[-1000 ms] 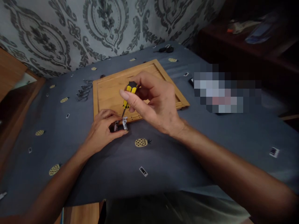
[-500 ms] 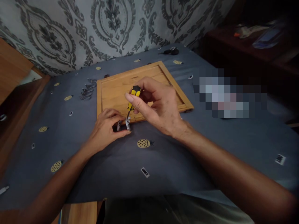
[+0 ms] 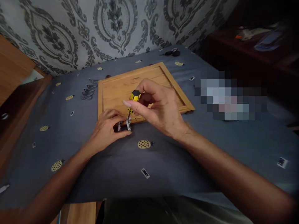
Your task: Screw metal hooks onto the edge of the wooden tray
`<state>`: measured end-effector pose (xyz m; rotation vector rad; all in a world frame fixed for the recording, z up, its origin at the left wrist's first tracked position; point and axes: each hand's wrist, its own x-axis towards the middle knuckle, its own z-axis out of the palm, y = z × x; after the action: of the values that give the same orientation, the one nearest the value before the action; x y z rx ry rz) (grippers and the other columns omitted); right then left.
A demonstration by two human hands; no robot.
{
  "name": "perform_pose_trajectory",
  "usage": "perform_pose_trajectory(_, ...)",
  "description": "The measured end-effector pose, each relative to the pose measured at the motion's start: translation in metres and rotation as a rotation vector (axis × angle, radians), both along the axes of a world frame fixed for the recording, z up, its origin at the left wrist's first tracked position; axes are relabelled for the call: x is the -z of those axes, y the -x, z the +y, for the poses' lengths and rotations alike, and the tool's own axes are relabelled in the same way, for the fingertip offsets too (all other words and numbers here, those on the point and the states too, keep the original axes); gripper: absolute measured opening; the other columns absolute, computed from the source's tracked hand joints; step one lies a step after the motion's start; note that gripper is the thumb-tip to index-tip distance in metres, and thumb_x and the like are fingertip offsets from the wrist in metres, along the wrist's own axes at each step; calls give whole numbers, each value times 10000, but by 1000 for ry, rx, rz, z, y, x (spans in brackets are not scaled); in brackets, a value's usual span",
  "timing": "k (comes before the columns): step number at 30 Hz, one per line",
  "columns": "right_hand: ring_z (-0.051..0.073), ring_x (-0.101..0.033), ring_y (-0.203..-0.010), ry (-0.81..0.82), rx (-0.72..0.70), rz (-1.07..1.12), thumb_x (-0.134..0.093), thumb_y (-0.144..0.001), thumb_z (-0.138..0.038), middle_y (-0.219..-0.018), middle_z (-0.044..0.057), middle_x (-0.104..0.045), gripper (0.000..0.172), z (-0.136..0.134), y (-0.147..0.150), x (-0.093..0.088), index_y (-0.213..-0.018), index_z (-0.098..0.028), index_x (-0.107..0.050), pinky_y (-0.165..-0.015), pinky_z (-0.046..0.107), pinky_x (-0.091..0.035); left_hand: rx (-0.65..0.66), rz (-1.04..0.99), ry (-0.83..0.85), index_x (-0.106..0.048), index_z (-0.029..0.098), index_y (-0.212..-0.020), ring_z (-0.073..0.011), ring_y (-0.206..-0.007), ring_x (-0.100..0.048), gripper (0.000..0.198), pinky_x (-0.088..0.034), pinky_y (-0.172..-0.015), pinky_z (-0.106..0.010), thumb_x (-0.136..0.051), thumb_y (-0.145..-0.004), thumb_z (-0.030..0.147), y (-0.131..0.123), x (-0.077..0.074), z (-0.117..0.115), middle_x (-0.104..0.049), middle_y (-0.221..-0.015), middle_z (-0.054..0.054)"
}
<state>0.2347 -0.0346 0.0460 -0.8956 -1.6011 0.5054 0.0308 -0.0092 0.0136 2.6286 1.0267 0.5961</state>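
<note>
Against a patterned wall (image 3: pixel 116 25), a blue-grey cloth (image 3: pixel 112 174) lies under a wooden panel (image 3: pixel 114 96), with a metal hinge (image 3: pixel 128 125) at its near edge, braced between the left hand's (image 3: pixel 105 126) thumb and fingers. The right hand (image 3: pixel 161 107) grasps a yellow-and-black screwdriver (image 3: pixel 135 95), its long axis steeply tilted, shaft running down and slightly left to the hinge; the left hand is nearer the hinge.

1. Could pass over blue-grey, pineapple-printed cloth (image 3: pixel 116 168) between both bare forearms (image 3: pixel 217 158).
2. Was blocked above the framed, light-brown wooden panel (image 3: pixel 116 93) by the bare right hand (image 3: pixel 161 105) and yellow-black screwdriver (image 3: pixel 135 95).
</note>
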Motion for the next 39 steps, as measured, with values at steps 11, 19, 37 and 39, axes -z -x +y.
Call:
perform_pose_trajectory(11, 61, -557, -589, 84, -257, 54, -627, -942, -285, -819, -33, -598, 166, -2, -2, -7, -1072, -182, -644, -547, 196, -478, 14, 7, -5, -720, 207, -966, -271, -1007, -610, 268, -486, -941, -486, -802, -784, 385, 0, -2, 1, -684, -986, -60)
perform_pose_trajectory(19, 81, -473, -549, -21, -18, 59, -726, -863, -350, -658, -59, -484, 268, -1, 6, -1, -726, -214, -539, -518, 227, -434, 7, -8, -1, -726, 216, -963, -280, -1038, -599, 259, -481, -944, -482, -813, -772, 369, 1, 0, 1, -680, -998, -59)
perform_pose_trajectory(37, 44, -558, -495, 111, -201, 192, -725, -856, -449, -797, -38, -640, 277, -4, 4, -7, -844, -187, -635, -433, 173, -441, 21, -1, 1, -705, 218, -950, -268, -1030, -599, 250, -492, -933, -480, -807, -784, 374, 0, -2, 1, -678, -1005, -54)
perform_pose_trajectory(39, 51, -559, -490, 132, -212, 202, -728, -852, -451, -737, -49, -610, 289, -4, 4, -7, -806, -196, -601, -434, 177, -445, 20, 0, 9, -705, 225, -956, -271, -1026, -599, 249, -492, -932, -488, -804, -785, 377, 0, -2, 1, -678, -1003, -56)
